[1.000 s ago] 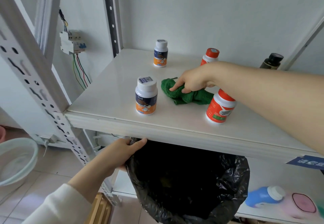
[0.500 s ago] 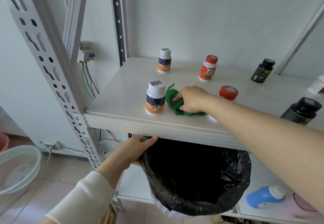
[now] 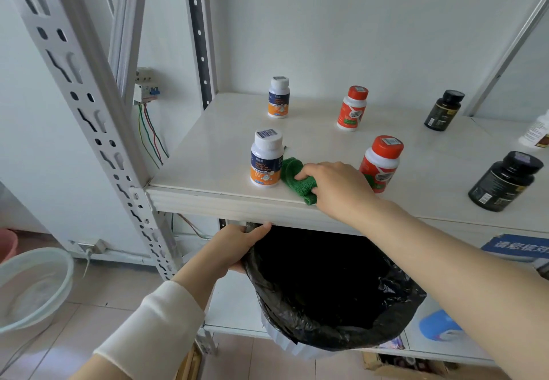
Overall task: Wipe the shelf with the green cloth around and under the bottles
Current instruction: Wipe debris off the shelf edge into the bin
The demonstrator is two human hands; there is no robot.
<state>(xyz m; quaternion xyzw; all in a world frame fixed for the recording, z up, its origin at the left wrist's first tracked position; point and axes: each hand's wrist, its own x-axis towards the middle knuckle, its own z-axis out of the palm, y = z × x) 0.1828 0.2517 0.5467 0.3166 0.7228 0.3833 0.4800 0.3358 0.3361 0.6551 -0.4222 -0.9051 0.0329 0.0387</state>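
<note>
My right hand [image 3: 335, 189] grips the bunched green cloth [image 3: 297, 179] at the front edge of the white shelf [image 3: 214, 148]. The cloth lies between a white-capped bottle with a blue and orange label [image 3: 266, 158] and a red-capped bottle [image 3: 381, 161]. Part of the cloth hangs over the shelf's front lip. Just under that lip, my left hand [image 3: 234, 246] holds the rim of a bin lined with a black bag [image 3: 329, 290]. Farther back stand another white-capped bottle [image 3: 278, 97] and another red one [image 3: 353, 108].
Two dark bottles [image 3: 505, 182] [image 3: 444, 110] stand on the shelf's right side, with a pale bottle [image 3: 536, 131] at the right frame edge. A perforated white upright [image 3: 89, 103] rises at left. A clear basin [image 3: 32, 287] sits on the floor. A blue-capped container [image 3: 438, 324] lies on the lower shelf.
My right hand has dragged the cloth from the shelf's middle toward the front edge, beside the white-capped bottle. My left hand has kept its hold on the bin rim.
</note>
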